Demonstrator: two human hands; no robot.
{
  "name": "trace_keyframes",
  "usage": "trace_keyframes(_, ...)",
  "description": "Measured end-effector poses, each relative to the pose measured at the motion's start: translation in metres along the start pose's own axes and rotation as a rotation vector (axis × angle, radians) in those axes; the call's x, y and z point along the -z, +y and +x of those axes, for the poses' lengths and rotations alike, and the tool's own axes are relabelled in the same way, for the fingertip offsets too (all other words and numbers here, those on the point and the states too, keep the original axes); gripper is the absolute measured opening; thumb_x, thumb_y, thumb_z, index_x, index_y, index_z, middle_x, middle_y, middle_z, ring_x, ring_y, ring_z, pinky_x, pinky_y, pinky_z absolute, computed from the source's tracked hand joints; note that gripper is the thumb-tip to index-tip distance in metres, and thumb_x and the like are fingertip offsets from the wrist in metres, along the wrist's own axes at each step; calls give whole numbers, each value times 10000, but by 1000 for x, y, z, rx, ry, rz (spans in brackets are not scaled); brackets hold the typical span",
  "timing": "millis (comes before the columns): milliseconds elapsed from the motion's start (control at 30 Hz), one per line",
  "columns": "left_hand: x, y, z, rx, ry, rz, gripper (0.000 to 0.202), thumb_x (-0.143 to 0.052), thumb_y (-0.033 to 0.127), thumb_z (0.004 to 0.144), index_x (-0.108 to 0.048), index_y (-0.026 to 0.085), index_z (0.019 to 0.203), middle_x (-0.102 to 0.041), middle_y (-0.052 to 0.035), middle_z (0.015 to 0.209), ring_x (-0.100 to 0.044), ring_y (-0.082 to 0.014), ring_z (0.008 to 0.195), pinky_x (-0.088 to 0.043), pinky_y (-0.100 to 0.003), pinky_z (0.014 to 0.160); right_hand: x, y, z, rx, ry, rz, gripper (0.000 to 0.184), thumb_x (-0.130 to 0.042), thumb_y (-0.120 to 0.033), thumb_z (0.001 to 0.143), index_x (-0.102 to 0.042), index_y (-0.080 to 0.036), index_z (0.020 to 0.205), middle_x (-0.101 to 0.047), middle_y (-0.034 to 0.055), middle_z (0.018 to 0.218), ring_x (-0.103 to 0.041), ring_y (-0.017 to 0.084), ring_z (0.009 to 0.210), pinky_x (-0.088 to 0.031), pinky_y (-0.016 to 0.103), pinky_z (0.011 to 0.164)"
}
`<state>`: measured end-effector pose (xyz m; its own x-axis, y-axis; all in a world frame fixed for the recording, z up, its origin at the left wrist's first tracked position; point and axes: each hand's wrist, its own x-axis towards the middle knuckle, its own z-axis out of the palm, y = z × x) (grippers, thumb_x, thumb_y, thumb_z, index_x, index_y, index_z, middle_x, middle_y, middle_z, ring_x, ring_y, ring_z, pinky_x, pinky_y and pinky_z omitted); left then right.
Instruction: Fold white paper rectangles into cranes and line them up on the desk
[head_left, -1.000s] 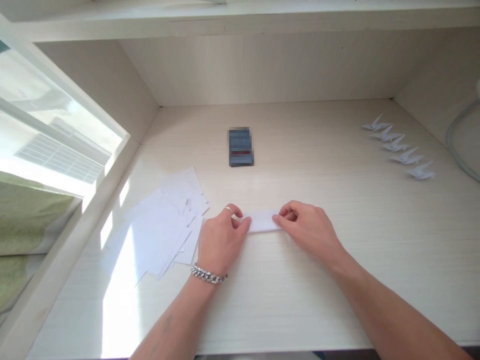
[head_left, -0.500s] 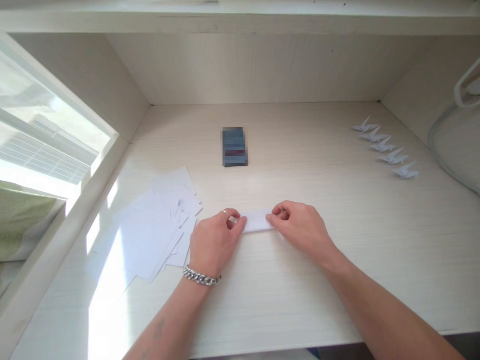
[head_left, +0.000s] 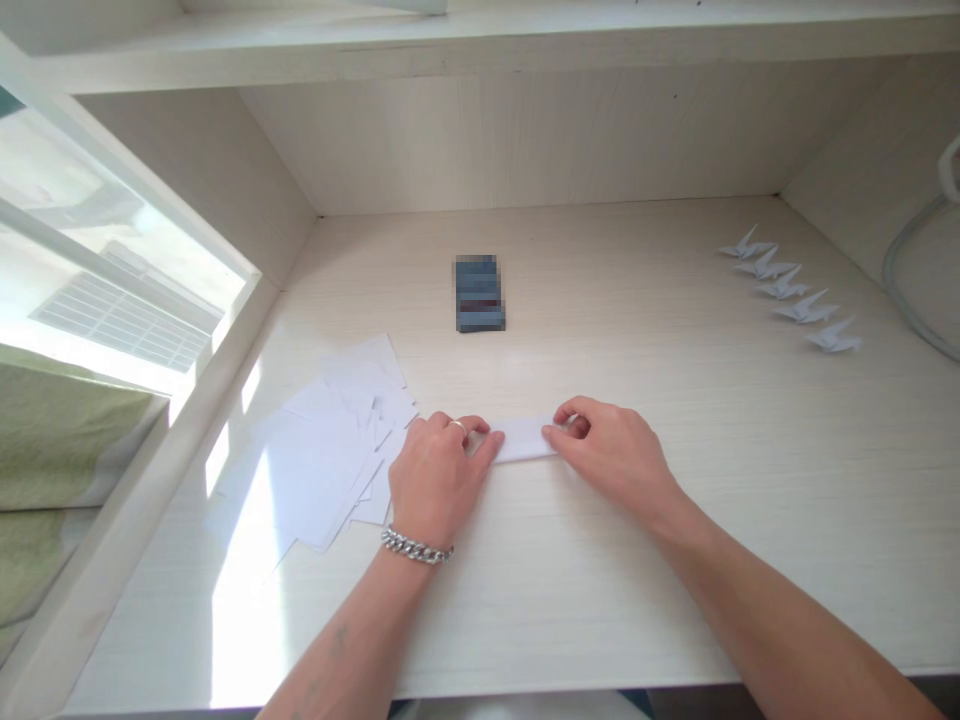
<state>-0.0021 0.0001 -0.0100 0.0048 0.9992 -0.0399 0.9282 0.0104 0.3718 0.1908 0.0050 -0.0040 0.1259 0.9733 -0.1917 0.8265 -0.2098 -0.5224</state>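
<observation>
A narrow folded strip of white paper point(head_left: 523, 441) lies on the desk top between my hands. My left hand point(head_left: 442, 472), with a ring and a chain bracelet, pinches its left end between thumb and fingers. At the other end my right hand point(head_left: 611, 447) grips the paper the same way, thumb on the near side. Both ends of the strip are hidden under the fingers. Close by on the left, loose sheets of white paper point(head_left: 319, 465) are spread in an overlapping pile.
Several folded paper cranes point(head_left: 804, 308) stand in a slanting row at the far right. A dark blurred box point(head_left: 480, 294) sits toward the back. A window point(head_left: 142, 290) and green curtain point(head_left: 67, 440) are on the left; a grey cable point(head_left: 900, 290) hangs at the right.
The whole view has shifted slightly, so things appear a little further right. Both hands keep the same hold on the folded paper.
</observation>
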Motion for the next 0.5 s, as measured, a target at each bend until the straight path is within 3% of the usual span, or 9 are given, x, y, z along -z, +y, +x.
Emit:
trace_keyframes(167, -2, -1, 0, -55, 21, 9, 324, -564, 559, 818, -698, 275, 898, -620, -60, 823, -536, -273, 894, -397, -351, 658, -5, 0, -4, 151, 130, -103, 148, -581, -304, 832, -706, -283, 909, -692, 8, 905, -598, 195, 758, -379, 312, 607)
trace_keyframes(267, -4, -1, -1, -98, 49, 37, 356, -550, 566, 826, -691, 251, 915, -612, -70, 821, -526, -272, 873, -418, -371, 722, -19, -6, -16, 415, 215, -262, 245, -494, -146, 881, -715, -250, 895, -694, 39, 953, -581, 229, 864, -405, 365, 707)
trace_keyframes(333, -6, -2, -2, -123, 68, 55, 376, -523, 564, 846, -690, 239, 935, -607, -78, 826, -520, -270, 865, -421, -378, 749, -31, -11, -29, 589, 202, -311, 288, -449, -85, 891, -712, -200, 909, -694, 73, 967, -575, 232, 882, -422, 392, 778)
trace_keyframes(433, -7, -3, -4, -153, 90, 77, 390, -489, 553, 871, -689, 229, 959, -602, -85, 843, -517, -270, 865, -420, -382, 773, -46, -16, -50, 670, 171, -327, 293, -438, -147, 924, -666, -94, 1098, -669, 152, 1099, -569, 263, 986, -450, 405, 846)
trace_keyframes(500, -8, -3, -4, -170, 98, 85, 395, -478, 549, 880, -685, 224, 969, -602, -87, 848, -518, -271, 867, -418, -386, 785, -50, -12, -61, 670, 139, -326, 415, -463, -273, 939, -572, -41, 1265, -604, 185, 1267, -526, 300, 1137, -436, 431, 942)
